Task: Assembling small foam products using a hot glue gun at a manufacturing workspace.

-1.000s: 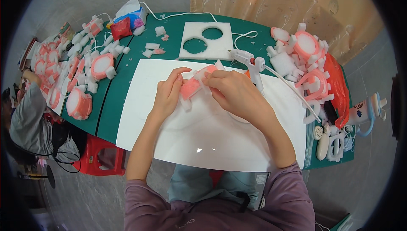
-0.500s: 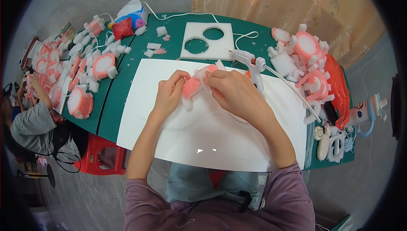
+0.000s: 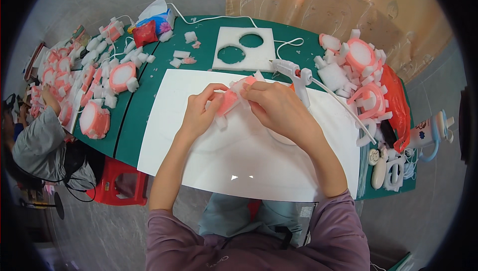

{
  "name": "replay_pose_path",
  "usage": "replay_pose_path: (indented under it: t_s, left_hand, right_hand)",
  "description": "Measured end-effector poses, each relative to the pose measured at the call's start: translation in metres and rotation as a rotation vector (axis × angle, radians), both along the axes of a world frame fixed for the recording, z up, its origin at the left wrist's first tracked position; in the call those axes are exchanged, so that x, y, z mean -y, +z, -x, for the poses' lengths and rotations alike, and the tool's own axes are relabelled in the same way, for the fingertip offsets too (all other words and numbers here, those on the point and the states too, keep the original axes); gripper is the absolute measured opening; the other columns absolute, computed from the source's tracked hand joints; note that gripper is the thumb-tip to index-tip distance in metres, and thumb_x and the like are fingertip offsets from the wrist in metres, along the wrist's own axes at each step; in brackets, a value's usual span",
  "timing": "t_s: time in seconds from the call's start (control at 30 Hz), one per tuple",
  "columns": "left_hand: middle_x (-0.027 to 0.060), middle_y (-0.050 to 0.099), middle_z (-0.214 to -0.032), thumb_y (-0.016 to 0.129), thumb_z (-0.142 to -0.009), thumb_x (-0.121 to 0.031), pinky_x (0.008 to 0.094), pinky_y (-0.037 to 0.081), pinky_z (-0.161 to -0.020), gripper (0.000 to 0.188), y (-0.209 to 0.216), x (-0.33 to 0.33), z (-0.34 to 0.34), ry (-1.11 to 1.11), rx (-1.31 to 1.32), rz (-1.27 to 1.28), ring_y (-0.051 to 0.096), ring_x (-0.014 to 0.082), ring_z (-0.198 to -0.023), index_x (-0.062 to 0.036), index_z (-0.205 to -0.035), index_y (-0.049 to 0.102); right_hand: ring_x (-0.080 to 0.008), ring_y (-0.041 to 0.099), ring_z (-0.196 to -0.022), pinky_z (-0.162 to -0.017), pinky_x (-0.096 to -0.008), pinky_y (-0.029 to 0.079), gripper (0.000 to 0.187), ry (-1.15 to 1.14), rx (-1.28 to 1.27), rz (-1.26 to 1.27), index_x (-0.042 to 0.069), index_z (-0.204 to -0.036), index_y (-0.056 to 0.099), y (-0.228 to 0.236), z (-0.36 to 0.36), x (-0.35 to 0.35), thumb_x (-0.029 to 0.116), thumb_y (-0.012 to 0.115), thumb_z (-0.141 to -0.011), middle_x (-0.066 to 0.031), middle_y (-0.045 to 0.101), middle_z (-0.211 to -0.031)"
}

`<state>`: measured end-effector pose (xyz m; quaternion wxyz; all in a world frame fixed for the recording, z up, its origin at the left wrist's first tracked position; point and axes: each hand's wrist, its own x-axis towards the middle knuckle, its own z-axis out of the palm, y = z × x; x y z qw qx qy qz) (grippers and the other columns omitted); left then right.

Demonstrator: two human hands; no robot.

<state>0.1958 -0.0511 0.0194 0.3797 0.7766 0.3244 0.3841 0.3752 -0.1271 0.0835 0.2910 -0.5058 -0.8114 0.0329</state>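
Observation:
Both my hands hold a small pink and white foam piece [image 3: 229, 103] above the far part of a white board [image 3: 249, 156]. My left hand [image 3: 200, 109] grips its left end between thumb and fingers. With fingers bent together, my right hand [image 3: 276, 104] pinches the right side and hides part of it. A white hot glue gun [image 3: 294, 72] with a glue stick stands just beyond my right hand. Farther back lies a white foam sheet [image 3: 225, 37] with two round holes.
Pink and white foam pieces [image 3: 361, 54] are heaped at the right beside a red plastic bag [image 3: 398, 107]. More foam pieces [image 3: 122, 77] cover the left side, where another person [image 3: 40, 136] works. A tissue pack [image 3: 157, 21] and white cord [image 3: 209, 18] lie at the back.
My left fingers have shifted slightly on the foam piece, and its pink part has tilted a little. My right hand keeps its pinch nearly in place.

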Motion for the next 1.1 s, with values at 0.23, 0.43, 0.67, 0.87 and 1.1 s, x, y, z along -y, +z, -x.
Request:
replay_pose_path:
  t_s: [0.23, 0.43, 0.67, 0.87, 1.1]
  left_hand:
    - [0.0131, 0.064, -0.081, 0.070, -0.066, -0.019, 0.0294, 0.048, -0.069, 0.037, -0.0043, -0.0011, -0.0014, 0.026, -0.075, -0.259, 0.063, 0.0244, -0.075, -0.0019, -0.097, 0.060]
    - [0.0134, 0.064, -0.079, 0.069, -0.066, -0.016, 0.0305, 0.047, -0.062, 0.030, 0.0006, 0.0020, -0.0023, 0.003, -0.092, -0.256, 0.060, 0.0244, -0.067, -0.0019, -0.092, 0.063]
    - [0.0126, 0.062, -0.075, 0.069, -0.066, -0.015, 0.0303, 0.047, -0.061, 0.029, 0.0001, 0.0030, -0.0016, -0.003, -0.111, -0.353, 0.059, 0.0238, -0.068, -0.0019, -0.092, 0.063]
    - [0.0128, 0.063, -0.076, 0.069, -0.066, -0.015, 0.0306, 0.048, -0.062, 0.030, -0.0048, 0.0012, -0.0012, -0.019, -0.112, -0.395, 0.060, 0.0242, -0.070, 0.0000, -0.091, 0.062]
    - [0.0141, 0.064, -0.082, 0.069, -0.067, -0.014, 0.0302, 0.049, -0.067, 0.033, -0.0021, 0.0011, -0.0020, 0.007, -0.067, -0.280, 0.062, 0.0256, -0.076, 0.0003, -0.094, 0.059]
  right_hand:
    - [-0.0269, 0.058, -0.075, -0.064, -0.0341, 0.046, 0.020, 0.032, -0.022, -0.010, 0.000, -0.091, 0.059, -0.0011, -0.0012, -0.0027, 0.000, 0.056, -0.071, -0.0106, 0.059, -0.083]
    - [-0.0265, 0.058, -0.078, -0.065, -0.0337, 0.046, 0.025, 0.037, 0.003, -0.011, 0.003, -0.095, 0.057, -0.0033, -0.0021, -0.0028, 0.008, 0.063, -0.071, -0.0091, 0.058, -0.088]
    - [-0.0267, 0.056, -0.070, -0.060, -0.0348, 0.044, 0.020, 0.067, -0.028, -0.045, 0.004, -0.083, 0.055, -0.0016, -0.0015, -0.0067, 0.009, 0.067, -0.068, -0.0075, 0.056, -0.079]
    - [-0.0273, 0.055, -0.067, -0.058, -0.0355, 0.043, 0.018, 0.077, -0.003, -0.061, 0.004, -0.082, 0.055, -0.0021, -0.0007, -0.0064, 0.008, 0.067, -0.068, -0.0076, 0.055, -0.077]
    - [-0.0280, 0.057, -0.075, -0.064, -0.0344, 0.045, 0.027, 0.020, 0.059, 0.020, 0.003, -0.094, 0.058, -0.0020, -0.0012, -0.0065, -0.005, 0.057, -0.069, -0.0081, 0.058, -0.090]
